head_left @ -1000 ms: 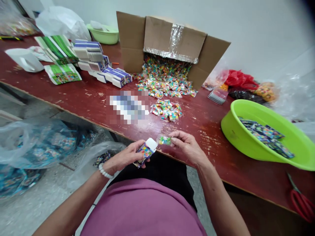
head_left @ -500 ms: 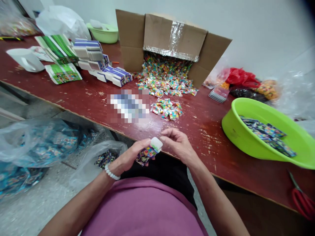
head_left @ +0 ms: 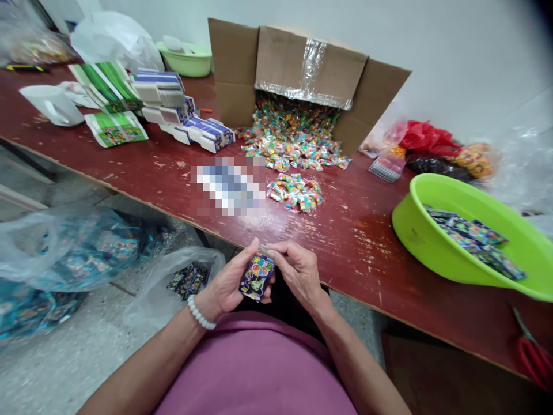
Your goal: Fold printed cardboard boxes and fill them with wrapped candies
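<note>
My left hand (head_left: 230, 276) is closed around a small printed carton (head_left: 258, 275), dark purple with bright cartoon figures, just off the table's near edge. The carton's front panel faces up towards me. My right hand (head_left: 298, 270) pinches at the carton's top end, thumb and fingers together, and covers most of the flap there. Beyond them on the table lies a small pile of wrapped candies (head_left: 294, 191). A larger heap of candies (head_left: 298, 147) spills from a cardboard box (head_left: 311, 63) lying open towards me.
Flat blue-white cartons (head_left: 211, 134) and green cartons (head_left: 116, 128) are stacked at the left, beside a white mug (head_left: 54, 105). At right, a green basin (head_left: 415, 242) holds dark packets; red-handled scissors (head_left: 533, 357) lie near the edge. Plastic bags (head_left: 173, 288) of packets sit on the floor.
My right hand has moved left and down onto the carton's top end. The white flap that stood open is now covered by its fingers. The carton has turned more upright.
</note>
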`<state>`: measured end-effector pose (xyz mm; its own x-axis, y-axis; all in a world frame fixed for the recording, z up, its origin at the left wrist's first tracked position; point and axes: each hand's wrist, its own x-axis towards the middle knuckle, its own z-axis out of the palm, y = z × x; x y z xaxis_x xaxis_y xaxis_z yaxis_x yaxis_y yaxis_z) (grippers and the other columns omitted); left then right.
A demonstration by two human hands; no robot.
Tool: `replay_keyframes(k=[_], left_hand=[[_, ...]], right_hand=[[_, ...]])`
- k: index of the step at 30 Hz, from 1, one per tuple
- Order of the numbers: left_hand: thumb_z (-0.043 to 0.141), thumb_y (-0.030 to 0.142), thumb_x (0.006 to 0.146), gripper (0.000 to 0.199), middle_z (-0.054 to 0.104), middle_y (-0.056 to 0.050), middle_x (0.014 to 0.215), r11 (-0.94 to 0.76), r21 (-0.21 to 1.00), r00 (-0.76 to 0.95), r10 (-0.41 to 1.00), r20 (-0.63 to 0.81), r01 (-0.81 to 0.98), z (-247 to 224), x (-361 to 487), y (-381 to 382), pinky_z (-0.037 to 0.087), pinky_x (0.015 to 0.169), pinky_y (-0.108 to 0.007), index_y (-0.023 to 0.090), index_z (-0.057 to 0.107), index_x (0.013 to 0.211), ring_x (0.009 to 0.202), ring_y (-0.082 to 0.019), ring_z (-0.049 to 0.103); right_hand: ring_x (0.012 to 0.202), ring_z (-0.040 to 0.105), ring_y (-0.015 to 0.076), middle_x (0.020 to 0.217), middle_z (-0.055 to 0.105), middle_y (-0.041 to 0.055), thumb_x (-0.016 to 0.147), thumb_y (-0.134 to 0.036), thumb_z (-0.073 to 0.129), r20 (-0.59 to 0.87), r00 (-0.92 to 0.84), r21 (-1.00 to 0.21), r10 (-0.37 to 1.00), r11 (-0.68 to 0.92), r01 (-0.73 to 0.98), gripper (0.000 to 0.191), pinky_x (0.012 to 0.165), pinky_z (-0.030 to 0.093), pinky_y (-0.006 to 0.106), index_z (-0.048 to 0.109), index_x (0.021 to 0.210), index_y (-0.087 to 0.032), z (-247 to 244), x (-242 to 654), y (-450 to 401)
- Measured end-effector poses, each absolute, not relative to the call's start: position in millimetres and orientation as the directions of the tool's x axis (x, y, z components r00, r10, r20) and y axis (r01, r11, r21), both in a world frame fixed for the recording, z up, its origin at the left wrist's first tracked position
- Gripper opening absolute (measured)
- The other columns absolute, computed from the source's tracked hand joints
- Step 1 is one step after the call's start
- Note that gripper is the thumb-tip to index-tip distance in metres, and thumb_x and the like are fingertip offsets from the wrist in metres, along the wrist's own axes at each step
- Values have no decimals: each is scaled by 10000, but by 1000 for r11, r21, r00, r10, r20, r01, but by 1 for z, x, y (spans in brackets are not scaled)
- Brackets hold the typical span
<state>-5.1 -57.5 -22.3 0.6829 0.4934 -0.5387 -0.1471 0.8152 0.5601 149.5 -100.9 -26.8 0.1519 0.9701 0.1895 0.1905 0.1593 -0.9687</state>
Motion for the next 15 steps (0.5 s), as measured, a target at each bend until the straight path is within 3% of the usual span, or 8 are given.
replay_keyframes(k=[3, 8, 11, 15], left_hand=[[498, 634, 906, 499, 660, -51, 658, 845, 508, 688, 471, -553, -170, -20, -6, -55, 555, 444, -339, 154, 634, 896, 468, -186, 623], [486, 628, 915, 528, 664, -34, 681, 718, 668, 573, 637, -515, -197, -25, -1, -60, 484, 415, -241, 173, 649, 1128, 455, -139, 581], [470, 709, 878, 638, 672, -58, 690, 652, 743, 527, 688, -499, -149, -30, 2, -63, 451, 417, -211, 134, 691, 1047, 466, -120, 559], [486, 787, 808, 720, 648, -58, 640, 605, 792, 496, 713, -495, -78, -34, 0, -62, 425, 406, -213, 110, 712, 896, 455, -125, 554]], right_hand=[[906, 687, 210, 998, 758, 49, 924, -342, 633, 221, 22, -947, 975, 209, 243, 162, 848, 525, 337, 769, 911, -256, -20, 153, -100], [751, 696, 191, 963, 775, 58, 753, -397, 797, -77, 7, -992, 997, -75, -102, 215, 664, 556, 310, 733, 819, -202, -18, 151, -96], [613, 653, 149, 818, 769, 49, 695, -382, 840, -156, 21, -972, 987, -150, -181, 264, 557, 518, 264, 750, 825, -171, -20, 148, -92], [547, 623, 132, 763, 758, 38, 674, -359, 854, -186, 47, -961, 981, -172, -217, 246, 528, 512, 262, 749, 773, -161, -23, 147, -89]])
